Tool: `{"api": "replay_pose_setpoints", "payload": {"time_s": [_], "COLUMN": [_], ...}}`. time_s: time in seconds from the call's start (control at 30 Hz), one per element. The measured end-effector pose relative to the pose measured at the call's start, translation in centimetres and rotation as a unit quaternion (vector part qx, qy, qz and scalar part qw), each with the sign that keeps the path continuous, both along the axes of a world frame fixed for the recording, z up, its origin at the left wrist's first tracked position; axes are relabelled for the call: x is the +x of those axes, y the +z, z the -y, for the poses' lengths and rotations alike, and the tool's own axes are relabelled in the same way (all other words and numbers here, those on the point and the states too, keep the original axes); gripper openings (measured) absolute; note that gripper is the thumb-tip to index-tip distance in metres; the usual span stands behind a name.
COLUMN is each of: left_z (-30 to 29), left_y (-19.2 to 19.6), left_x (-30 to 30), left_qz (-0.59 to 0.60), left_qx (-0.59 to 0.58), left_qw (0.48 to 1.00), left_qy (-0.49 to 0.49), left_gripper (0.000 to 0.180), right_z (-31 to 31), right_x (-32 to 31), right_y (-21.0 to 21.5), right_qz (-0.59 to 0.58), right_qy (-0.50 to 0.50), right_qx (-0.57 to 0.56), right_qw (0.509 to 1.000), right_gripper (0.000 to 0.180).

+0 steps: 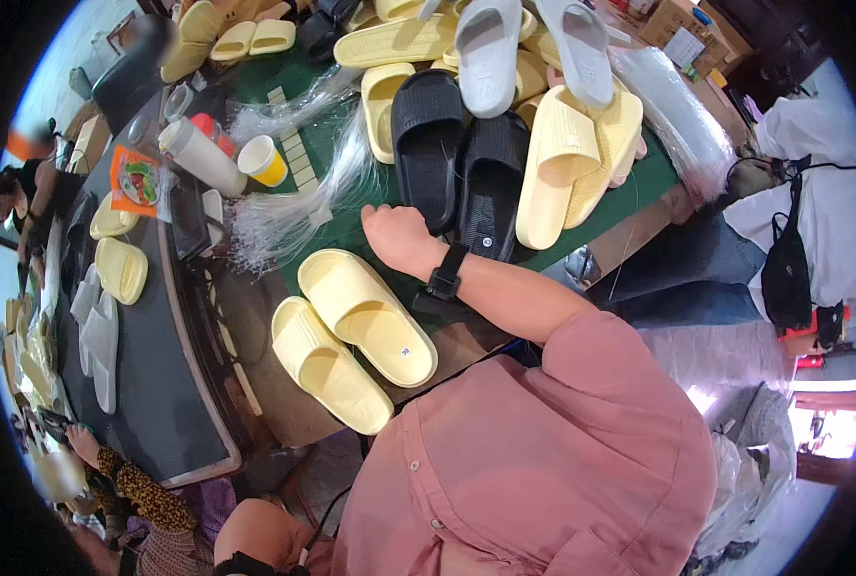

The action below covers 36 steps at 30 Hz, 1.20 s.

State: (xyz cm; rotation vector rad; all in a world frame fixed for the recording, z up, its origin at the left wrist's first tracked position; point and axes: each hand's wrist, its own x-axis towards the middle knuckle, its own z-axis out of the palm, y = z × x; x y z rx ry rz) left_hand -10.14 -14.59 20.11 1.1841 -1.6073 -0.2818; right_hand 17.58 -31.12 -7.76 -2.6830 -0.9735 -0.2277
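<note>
So here's where it stands: a pair of pale yellow foam slide sandals (351,336) sits side by side at the near edge of the green-topped bench (639,187), one with a small round sticker on the footbed, and they look sorted out from the rest. The right hand (399,235) reaches across just above them, resting by the heel of a pair of black ribbed slide sandals (462,168); it looks loosely curled, but I can't tell if it's gripping anything. The left hand isn't in view at all. Lots seems left, I'd guess: a heap of yellow and grey slides (534,67) is piled at the far side, unpaired. Containers: a yellow paper cup (263,159) and a white cylindrical bottle with a red cap (201,154) stand to the left, contents not visible. Clear plastic strands (294,206) lie beside them.
</note>
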Motion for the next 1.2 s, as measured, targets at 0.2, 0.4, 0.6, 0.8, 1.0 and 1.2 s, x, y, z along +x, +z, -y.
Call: {"api": "replay_pose_setpoints", "payload": {"time_s": [0.2, 0.4, 0.6, 0.8, 1.0, 1.2], "left_z": [-0.1, -0.5, -0.3, -0.1, 0.4, 0.7], "left_y": [-0.7, -1.5, -2.1, -2.8, -3.9, -4.8], "left_x": [0.7, 1.2, 1.5, 1.6, 2.0, 2.6], "left_qz": [-0.017, -0.035, -0.050, -0.049, -0.020, 0.035], "left_qx": [0.002, 0.009, 0.015, 0.017, 0.009, -0.003], "left_qw": [1.000, 0.999, 0.998, 0.998, 0.998, 0.993], "left_qy": [0.002, 0.006, 0.016, 0.035, 0.067, 0.112], "left_gripper": [0.022, 0.021, 0.021, 0.021, 0.021, 0.021], "right_z": [-0.6, -0.8, -0.9, -1.1, -1.1, -1.4], "right_x": [0.1, 0.3, 0.4, 0.4, 0.3, 0.2], "right_y": [-0.5, -0.9, -1.2, -1.4, -1.4, -1.3], "right_qz": [0.017, 0.019, 0.022, 0.020, 0.012, 0.017], "right_qy": [-0.014, -0.013, -0.014, -0.020, -0.033, -0.034], "right_qx": [0.018, 0.020, 0.028, 0.042, 0.057, 0.038], "right_qw": [1.000, 1.000, 0.999, 0.999, 0.998, 0.999], "right_gripper": [0.010, 0.012, 0.011, 0.011, 0.008, 0.007]}}
